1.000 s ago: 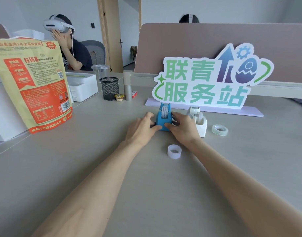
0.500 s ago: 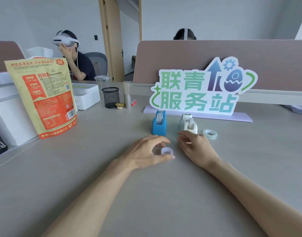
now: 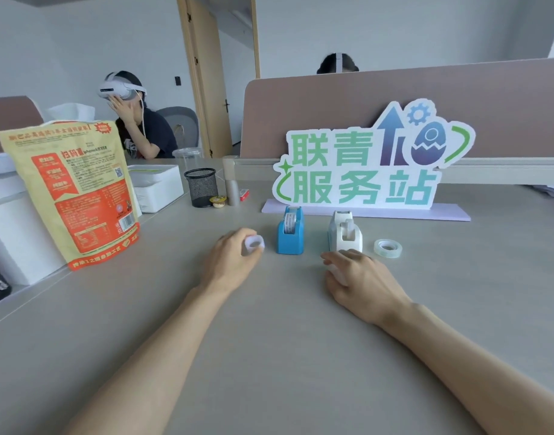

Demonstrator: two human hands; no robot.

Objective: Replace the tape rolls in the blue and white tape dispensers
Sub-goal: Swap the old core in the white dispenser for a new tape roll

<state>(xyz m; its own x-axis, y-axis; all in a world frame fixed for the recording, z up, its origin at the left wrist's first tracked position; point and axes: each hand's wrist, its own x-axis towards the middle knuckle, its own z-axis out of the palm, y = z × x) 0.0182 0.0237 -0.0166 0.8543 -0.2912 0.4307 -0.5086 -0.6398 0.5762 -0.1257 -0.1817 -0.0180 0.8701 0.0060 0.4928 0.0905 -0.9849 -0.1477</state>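
Gripping a small white tape roll [image 3: 254, 243], left hand [image 3: 230, 260] at blue dispenser's [image 3: 290, 234] nine o'clock; right hand [image 3: 360, 279] rests loosely open at white dispenser's [image 3: 345, 235] six o'clock.

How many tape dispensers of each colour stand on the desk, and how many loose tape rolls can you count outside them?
Blue tape dispenser: 1
White tape dispenser: 1
Loose tape rolls: 2 (small white roll in the left hand; clear roll lying on the desk)
Total: 4

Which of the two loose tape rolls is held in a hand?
The small white roll, in the left hand; the clear roll lies alone on the desk.
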